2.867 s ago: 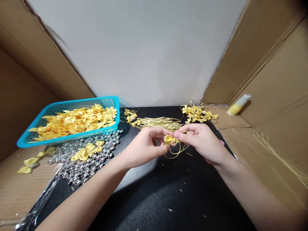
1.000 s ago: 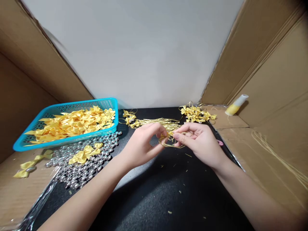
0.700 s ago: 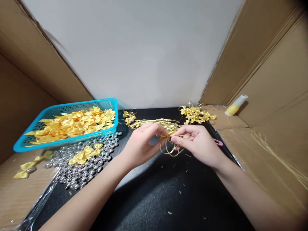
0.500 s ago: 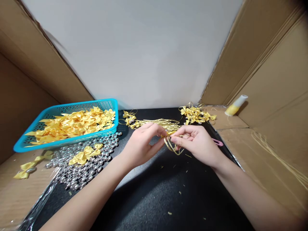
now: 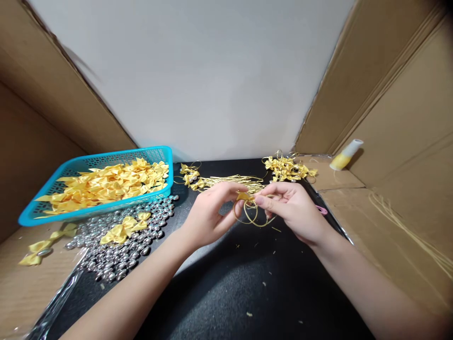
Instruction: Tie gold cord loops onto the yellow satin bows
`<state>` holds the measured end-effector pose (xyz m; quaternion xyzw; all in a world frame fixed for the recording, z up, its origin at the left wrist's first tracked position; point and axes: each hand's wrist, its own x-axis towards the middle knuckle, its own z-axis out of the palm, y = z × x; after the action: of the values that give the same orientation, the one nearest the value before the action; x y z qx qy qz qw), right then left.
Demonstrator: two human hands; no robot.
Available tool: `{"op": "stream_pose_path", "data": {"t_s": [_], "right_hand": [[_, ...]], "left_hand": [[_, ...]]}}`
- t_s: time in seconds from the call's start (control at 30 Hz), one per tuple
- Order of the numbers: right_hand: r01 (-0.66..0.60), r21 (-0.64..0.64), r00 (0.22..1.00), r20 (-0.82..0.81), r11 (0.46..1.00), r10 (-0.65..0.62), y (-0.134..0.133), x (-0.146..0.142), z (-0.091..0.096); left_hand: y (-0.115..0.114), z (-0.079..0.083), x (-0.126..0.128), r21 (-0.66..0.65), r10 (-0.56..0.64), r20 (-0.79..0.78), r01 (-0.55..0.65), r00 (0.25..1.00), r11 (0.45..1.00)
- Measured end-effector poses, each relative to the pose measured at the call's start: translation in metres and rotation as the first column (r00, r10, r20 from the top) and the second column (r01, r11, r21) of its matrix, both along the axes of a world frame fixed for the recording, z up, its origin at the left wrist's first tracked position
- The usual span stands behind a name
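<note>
Over the black work surface my two hands meet around a small yellow ribbon bow (image 5: 242,196). My left hand (image 5: 215,211) pinches the bow between thumb and forefinger. Thumb and fingers of my right hand (image 5: 287,206) are closed on a thin gold cord (image 5: 260,224), which hangs in loops below the bow. Just behind my hands lies a bundle of gold cord pieces (image 5: 233,180). Whether a bead sits on the held bow I cannot tell, as my fingers cover part of it.
A blue basket (image 5: 95,208) of yellow bows stands at left, with silver beads (image 5: 120,257) before it. Bows with cords (image 5: 288,167) lie back right, near a pink tool handle (image 5: 321,209). A yellow-and-white tube (image 5: 347,155) stands by the cardboard wall (image 5: 406,118).
The bow now shows more clearly between my fingers. The cord loops have spread wider beneath it, and my right hand has shifted slightly.
</note>
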<state>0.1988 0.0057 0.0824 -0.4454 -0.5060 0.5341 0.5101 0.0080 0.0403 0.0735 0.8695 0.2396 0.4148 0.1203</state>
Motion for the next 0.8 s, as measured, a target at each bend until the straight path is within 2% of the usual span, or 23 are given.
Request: {"op": "stream_pose_path", "data": {"t_s": [0.3, 0.5, 0.8], "right_hand": [[0.046, -0.028, 0.996, -0.072, 0.999, -0.048, 0.0012, -0.0016, 0.0012], [0.002, 0.014, 0.998, -0.064, 1.0, -0.001, 0.0012, -0.0011, -0.0014], [-0.048, 0.007, 0.999, -0.02, 0.999, 0.048, 0.0004, -0.0065, -0.0071]], "left_hand": [[-0.0024, 0.0001, 0.0056, -0.05, -0.033, 0.004, 0.033, 0.999, 0.998], [-0.0045, 0.0012, 0.0059, -0.1, -0.046, 0.007, 0.047, 0.999, 0.994], [-0.0047, -0.0014, 0.0078, -0.187, -0.028, 0.05, 0.037, 0.998, 0.982]]}}
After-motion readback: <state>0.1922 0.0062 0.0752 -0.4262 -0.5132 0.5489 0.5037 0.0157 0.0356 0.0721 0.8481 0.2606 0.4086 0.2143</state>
